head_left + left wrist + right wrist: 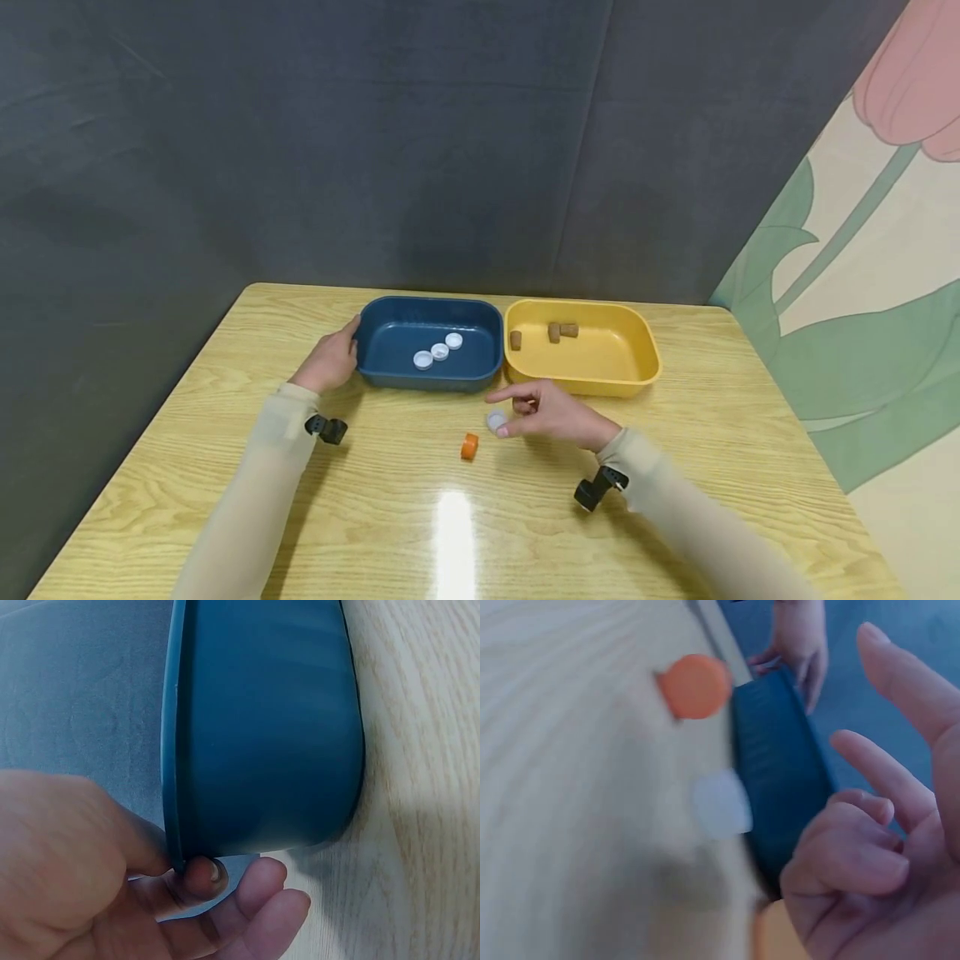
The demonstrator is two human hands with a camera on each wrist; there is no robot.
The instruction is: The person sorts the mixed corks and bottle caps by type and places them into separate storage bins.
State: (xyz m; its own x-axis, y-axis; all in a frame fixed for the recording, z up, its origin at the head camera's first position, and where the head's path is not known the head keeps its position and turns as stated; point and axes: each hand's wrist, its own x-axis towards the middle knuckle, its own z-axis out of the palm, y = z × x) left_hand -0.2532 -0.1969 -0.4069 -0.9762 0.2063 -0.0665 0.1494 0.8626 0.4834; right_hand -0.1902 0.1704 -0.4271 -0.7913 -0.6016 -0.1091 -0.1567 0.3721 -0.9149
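Observation:
My left hand (327,358) grips the rim of a blue plastic bin (429,384) at its left end, thumb on one side and fingertip on the other. Inside the bin lie three white bottle caps (423,360). In front of the bins, my right hand (553,412) hovers by another white bottle cap (720,804). Its index finger and thumb are spread apart while the other fingers curl into the palm, with nothing between them. An orange bottle cap (469,446) stands on its edge on the table, nearer to me and left of the white one.
A yellow bin (600,387) stands directly right of the blue one and holds three brown corks (554,333). Both bins are near the back edge of the wooden table (360,517). Behind rises a dark fabric partition (420,150); a flower-painted wall (885,333) is at right.

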